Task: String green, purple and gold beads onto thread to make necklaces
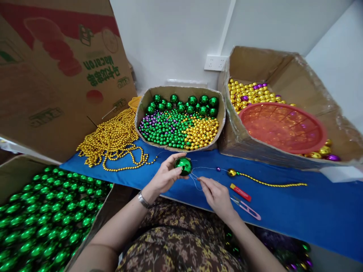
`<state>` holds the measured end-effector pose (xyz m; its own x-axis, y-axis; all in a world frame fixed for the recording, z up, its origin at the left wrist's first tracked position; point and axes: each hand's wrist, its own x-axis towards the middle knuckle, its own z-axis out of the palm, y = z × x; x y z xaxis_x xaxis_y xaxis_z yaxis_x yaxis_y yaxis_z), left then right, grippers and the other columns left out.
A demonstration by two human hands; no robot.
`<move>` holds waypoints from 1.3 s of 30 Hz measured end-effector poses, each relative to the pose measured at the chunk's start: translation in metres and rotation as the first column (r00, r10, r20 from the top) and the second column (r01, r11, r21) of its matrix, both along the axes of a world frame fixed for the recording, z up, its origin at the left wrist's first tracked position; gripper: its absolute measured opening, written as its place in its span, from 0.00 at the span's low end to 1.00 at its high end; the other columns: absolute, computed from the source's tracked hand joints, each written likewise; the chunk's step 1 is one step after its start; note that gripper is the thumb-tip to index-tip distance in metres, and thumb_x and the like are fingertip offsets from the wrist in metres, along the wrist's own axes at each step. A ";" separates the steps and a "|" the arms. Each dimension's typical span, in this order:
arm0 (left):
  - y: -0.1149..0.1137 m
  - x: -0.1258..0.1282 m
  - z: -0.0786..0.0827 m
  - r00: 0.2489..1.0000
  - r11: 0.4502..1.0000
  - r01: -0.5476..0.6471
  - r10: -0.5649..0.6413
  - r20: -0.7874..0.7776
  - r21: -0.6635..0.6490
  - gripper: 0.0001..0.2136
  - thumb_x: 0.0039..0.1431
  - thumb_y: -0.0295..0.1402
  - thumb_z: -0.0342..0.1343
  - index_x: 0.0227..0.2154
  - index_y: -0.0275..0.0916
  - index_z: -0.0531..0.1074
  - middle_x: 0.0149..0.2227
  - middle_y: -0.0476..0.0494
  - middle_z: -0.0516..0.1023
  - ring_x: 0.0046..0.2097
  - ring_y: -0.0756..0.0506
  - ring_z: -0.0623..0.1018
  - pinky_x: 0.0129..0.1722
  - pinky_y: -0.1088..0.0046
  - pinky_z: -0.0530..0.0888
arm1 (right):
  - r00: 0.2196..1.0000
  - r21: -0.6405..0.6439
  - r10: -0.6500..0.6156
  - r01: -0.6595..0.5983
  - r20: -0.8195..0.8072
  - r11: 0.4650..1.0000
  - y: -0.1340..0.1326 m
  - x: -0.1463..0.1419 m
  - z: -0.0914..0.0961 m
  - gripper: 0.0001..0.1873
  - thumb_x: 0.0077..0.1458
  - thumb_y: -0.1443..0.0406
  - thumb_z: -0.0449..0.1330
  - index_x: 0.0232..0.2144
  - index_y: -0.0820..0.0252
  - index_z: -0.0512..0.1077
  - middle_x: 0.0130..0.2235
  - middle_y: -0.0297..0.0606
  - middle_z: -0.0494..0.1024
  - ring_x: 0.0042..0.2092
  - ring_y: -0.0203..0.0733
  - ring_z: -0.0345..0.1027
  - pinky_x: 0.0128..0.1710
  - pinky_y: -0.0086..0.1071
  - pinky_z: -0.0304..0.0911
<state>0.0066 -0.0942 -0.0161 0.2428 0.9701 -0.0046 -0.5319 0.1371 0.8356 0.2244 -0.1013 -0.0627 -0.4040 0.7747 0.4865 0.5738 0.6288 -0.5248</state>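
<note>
A large shiny green bead (183,166) is gripped between the thumb and fingers of my left hand (167,173), above the front of the blue cloth. Just right of it, my right hand (214,192) pinches a thin thread (195,177); whether a needle is also in the pinch is too small to make out. From the green bead the thread runs right to a small purple bead (218,169) and a gold bead (231,172). Beyond these lies a string of small gold beads (272,181). A red-and-yellow packet (240,192) and pink thread snips (246,207) rest beside my right hand.
A low cardboard box (181,146) of green, purple and gold beads stands behind my hands. Gold bead strands (113,132) are heaped to its left. At right, a taller carton (232,132) holds beads and a red basket (283,126). Green beads (51,211) fill another box, lower left.
</note>
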 end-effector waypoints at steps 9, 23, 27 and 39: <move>0.000 0.001 -0.003 0.999 1.000 0.009 -0.008 0.036 -0.028 0.22 0.54 0.35 0.63 0.52 0.43 0.69 0.48 0.38 0.73 0.41 0.43 0.78 0.35 0.69 0.78 | 0.997 -0.037 0.033 -0.036 -0.066 0.999 -0.003 -0.001 -0.001 0.11 0.64 0.66 0.52 0.44 0.58 0.73 0.39 0.39 0.81 0.38 0.39 0.76 0.38 0.31 0.70; -0.004 0.002 -0.004 0.999 1.000 -0.021 0.021 0.032 0.000 0.22 0.53 0.32 0.63 0.52 0.45 0.70 0.50 0.38 0.73 0.42 0.43 0.78 0.35 0.69 0.79 | 0.995 -0.072 0.017 -0.024 -0.100 0.997 -0.004 -0.005 -0.004 0.11 0.64 0.66 0.51 0.44 0.57 0.73 0.40 0.40 0.81 0.40 0.40 0.77 0.40 0.31 0.71; -0.005 0.002 -0.003 0.999 0.999 -0.044 0.044 0.001 0.014 0.22 0.53 0.32 0.63 0.52 0.44 0.69 0.51 0.38 0.72 0.43 0.43 0.77 0.35 0.69 0.79 | 0.995 -0.082 0.011 -0.019 -0.095 0.996 -0.005 -0.006 -0.006 0.12 0.64 0.65 0.51 0.44 0.57 0.73 0.40 0.40 0.81 0.41 0.41 0.77 0.41 0.31 0.72; -0.007 0.008 0.003 0.995 0.997 -0.061 0.065 -0.076 0.055 0.24 0.50 0.34 0.65 0.52 0.44 0.69 0.53 0.38 0.72 0.44 0.42 0.76 0.35 0.68 0.78 | 0.995 -0.107 0.018 -0.029 -0.094 0.994 -0.003 -0.006 0.000 0.13 0.65 0.64 0.50 0.44 0.57 0.73 0.39 0.40 0.81 0.39 0.41 0.77 0.38 0.31 0.72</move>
<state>0.0149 -0.1012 -0.0134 0.1820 0.9828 0.0305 -0.4717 0.0601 0.8797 0.2183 -0.1048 -0.0626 -0.3799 0.8157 0.4362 0.5053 0.5780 -0.6408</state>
